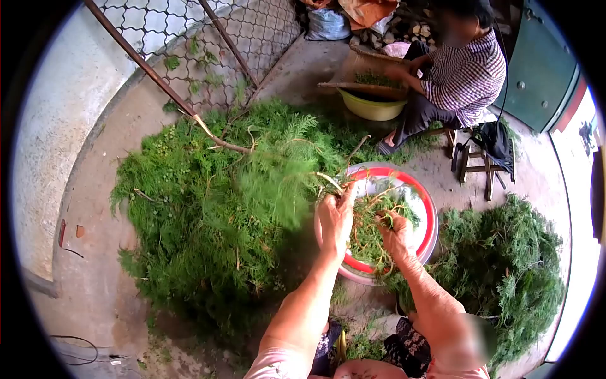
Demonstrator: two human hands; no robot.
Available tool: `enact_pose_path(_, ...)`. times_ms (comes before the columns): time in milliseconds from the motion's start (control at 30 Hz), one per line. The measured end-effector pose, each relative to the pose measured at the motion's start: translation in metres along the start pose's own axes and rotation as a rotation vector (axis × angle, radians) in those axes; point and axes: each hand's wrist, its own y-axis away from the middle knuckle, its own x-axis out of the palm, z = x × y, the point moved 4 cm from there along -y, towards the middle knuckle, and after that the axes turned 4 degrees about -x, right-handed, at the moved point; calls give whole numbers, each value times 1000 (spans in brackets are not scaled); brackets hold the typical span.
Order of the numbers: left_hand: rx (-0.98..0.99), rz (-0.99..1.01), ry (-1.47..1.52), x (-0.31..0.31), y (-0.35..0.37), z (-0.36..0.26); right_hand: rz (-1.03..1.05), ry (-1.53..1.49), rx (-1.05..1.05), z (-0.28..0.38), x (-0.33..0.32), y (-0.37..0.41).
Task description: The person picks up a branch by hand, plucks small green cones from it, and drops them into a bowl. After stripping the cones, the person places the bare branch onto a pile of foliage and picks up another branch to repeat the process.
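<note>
My left hand (336,220) is closed round the woody stem of a leafy evergreen branch (278,189), whose feathery foliage spreads left and is blurred. Closed over small green sprigs, my right hand (396,236) is above the right part of a basin (429,215) with a red band and a pale rim. Picked greenery and thin brown twigs (366,237) lie inside the basin below both hands. How many sprigs the right fingers hold is hidden.
A large heap of green branches (196,221) covers the floor at left; a smaller pile (505,265) lies at right. Across from me a seated person (464,76) works over a yellow-green basin (372,110). A wooden stool (483,164) and wire mesh panel (208,38) stand nearby.
</note>
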Motion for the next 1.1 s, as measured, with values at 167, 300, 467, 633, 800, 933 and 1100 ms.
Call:
enact_pose_path(167,-97,191,507,0,7,-1,202,-338,370,-3,0,-2)
enact_pose_path(300,-69,343,569,2,18,-22,309,-485,493,-24,5,-2)
enact_pose_path(467,36,258,474,0,21,-25,400,-462,446,4,-5,1)
enact_pose_path(633,63,182,500,-9,19,-30,57,-522,459,-52,-18,-11)
enact_pose_path(800,96,-1,498,-25,5,-29,-330,-275,214,-47,-72,-21)
enact_pose_path(933,64,-101,561,-30,3,-30,-525,-318,74,-19,-79,-20)
enact_pose_path(1100,54,-107,498,-29,8,-38,-507,16,-327,28,-57,-10)
